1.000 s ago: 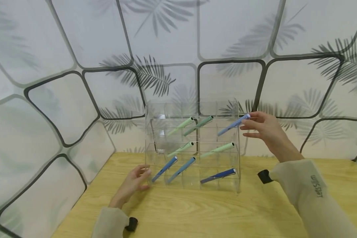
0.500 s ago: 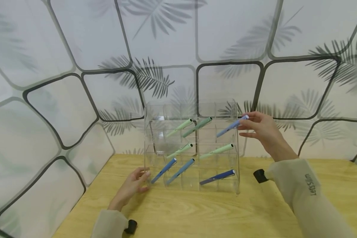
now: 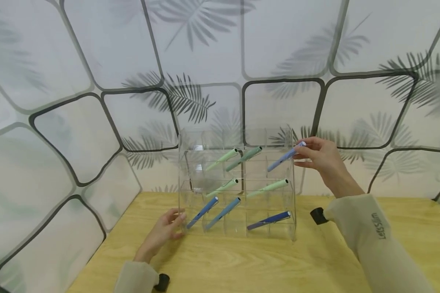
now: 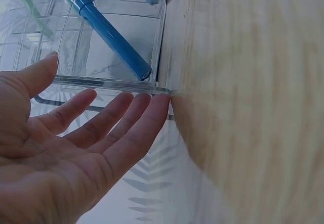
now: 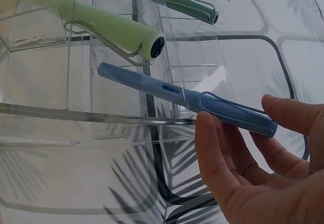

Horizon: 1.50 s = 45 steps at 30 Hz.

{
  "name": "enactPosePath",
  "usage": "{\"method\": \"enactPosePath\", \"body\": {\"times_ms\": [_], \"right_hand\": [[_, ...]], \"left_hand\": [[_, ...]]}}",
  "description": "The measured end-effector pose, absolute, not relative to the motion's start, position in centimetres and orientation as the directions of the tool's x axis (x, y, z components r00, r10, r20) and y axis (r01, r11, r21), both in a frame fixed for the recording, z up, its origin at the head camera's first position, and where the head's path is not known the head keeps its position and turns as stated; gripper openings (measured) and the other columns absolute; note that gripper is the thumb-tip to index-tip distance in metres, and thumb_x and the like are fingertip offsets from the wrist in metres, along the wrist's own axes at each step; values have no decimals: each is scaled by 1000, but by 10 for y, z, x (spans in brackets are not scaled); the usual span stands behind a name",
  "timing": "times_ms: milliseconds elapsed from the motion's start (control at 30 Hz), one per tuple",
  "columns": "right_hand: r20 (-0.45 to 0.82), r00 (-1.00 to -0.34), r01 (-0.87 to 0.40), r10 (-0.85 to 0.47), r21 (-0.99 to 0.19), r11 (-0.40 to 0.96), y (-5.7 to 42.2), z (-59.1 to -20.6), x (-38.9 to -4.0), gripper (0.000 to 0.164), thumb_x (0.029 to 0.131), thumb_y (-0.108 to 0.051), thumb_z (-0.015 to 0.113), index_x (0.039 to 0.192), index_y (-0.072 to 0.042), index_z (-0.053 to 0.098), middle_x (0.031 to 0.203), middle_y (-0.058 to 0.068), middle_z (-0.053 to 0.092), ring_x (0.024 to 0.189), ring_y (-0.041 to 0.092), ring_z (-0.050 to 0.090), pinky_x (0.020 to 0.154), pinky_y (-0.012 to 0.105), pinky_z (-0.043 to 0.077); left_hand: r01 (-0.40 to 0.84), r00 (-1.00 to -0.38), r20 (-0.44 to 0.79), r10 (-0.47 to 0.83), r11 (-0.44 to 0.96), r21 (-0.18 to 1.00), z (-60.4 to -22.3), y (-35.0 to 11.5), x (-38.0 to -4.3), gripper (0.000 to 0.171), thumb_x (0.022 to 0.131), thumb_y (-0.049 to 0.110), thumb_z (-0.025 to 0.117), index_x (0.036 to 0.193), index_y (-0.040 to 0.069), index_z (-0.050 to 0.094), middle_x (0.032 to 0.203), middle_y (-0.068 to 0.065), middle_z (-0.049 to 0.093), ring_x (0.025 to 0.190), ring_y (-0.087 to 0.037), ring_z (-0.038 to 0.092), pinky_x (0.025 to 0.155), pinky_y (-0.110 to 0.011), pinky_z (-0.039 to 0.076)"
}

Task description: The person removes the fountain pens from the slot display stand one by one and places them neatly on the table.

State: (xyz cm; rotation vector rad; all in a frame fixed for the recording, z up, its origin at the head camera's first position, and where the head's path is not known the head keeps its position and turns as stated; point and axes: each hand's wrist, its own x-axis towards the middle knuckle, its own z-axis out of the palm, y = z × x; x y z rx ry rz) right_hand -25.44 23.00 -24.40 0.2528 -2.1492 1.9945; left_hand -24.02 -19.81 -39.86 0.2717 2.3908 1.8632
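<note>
A clear acrylic rack point(image 3: 243, 179) with stepped tiers of compartments stands upright on the wooden table, several capped pens leaning in it. At its top right, my right hand point(image 3: 320, 158) holds the clip end of a light blue fountain pen point(image 5: 152, 86); in the right wrist view the thumb point(image 5: 286, 110) is on one side of the cap and the curled fingers on the other. The pen's lower end lies inside the rack. My left hand point(image 3: 163, 228) rests at the rack's lower left side, fingers fairly straight and fingertips against the side panel, beside a blue pen point(image 4: 116, 44).
Two green pens point(image 3: 221, 158) point(image 3: 244, 158) lean in the top tier. Pale green pens point(image 3: 223, 187) point(image 3: 267, 188) lie in the middle one. Below are a greyish blue pen point(image 3: 223, 213) and a dark blue pen point(image 3: 269, 220). A leaf-patterned curtain point(image 3: 282, 110) hangs behind the table point(image 3: 249, 264).
My right hand and sleeve have shifted slightly left toward the rack, still at the light blue pen. The left hand stays at the rack's side. The view has tilted a little.
</note>
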Motion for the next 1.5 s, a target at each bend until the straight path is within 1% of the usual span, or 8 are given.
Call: {"method": "enactPosePath", "body": {"times_ms": [133,233,333,433,700,1033,1300,1500], "right_hand": [[284,-959,-284,-4,-956,74,232,-242,-250,17,101,-11,64,114,0,60,94,-3,66,86,12,70,78,28,61],[295,-955,-295,-12,-955,14,236,-239,-246,7,101,-8,63,107,-5,64,93,-2,67,85,12,70,78,28,61],[310,-951,-308,-13,-949,-59,239,-235,-242,4,100,-7,64,102,-8,67,93,-1,68,84,13,71,77,28,62],[327,-945,-324,-11,-940,-111,244,-230,-240,5,99,-7,65,103,-7,67,95,0,68,85,13,71,77,28,61],[362,-932,-361,20,-922,-141,259,-230,-234,14,99,-10,67,111,-4,63,98,3,69,87,15,73,78,29,61],[362,-929,-370,82,-885,-283,285,-239,-225,12,96,-4,68,108,-4,66,99,5,70,86,19,74,76,33,62],[370,-923,-386,110,-894,-226,300,-244,-221,16,97,-7,68,112,-6,64,96,4,72,85,19,74,73,34,63],[360,-929,-369,84,-897,-243,313,-255,-219,18,100,-5,64,117,-7,61,95,6,75,82,18,74,70,33,63]], "left_hand": [[71,-982,27,189,229,971,-403,-197,-238,47,107,15,53,141,-13,41,138,-35,47,130,-52,44,90,-48,58],[79,-979,33,201,229,970,-406,-197,-237,48,107,17,54,141,-14,40,138,-37,47,129,-52,45,89,-49,59],[120,-972,63,228,245,962,-406,-200,-238,52,107,23,54,140,-15,40,135,-37,48,125,-49,49,88,-46,60],[146,-967,86,239,249,957,-405,-202,-241,55,106,28,55,139,-14,42,134,-36,49,122,-44,52,87,-44,60],[105,-974,46,222,259,960,-401,-198,-243,47,109,21,51,142,-11,41,138,-35,47,127,-50,48,90,-48,59],[93,-974,30,225,276,957,-401,-200,-243,42,110,19,47,141,-9,41,139,-33,46,128,-51,48,90,-46,58],[90,-982,38,183,285,954,-395,-196,-240,44,109,19,49,141,-10,43,138,-34,48,130,-52,46,87,-48,60],[95,-986,45,159,325,941,-399,-190,-239,42,110,18,45,139,-12,44,139,-35,48,131,-54,44,87,-49,59]]}}
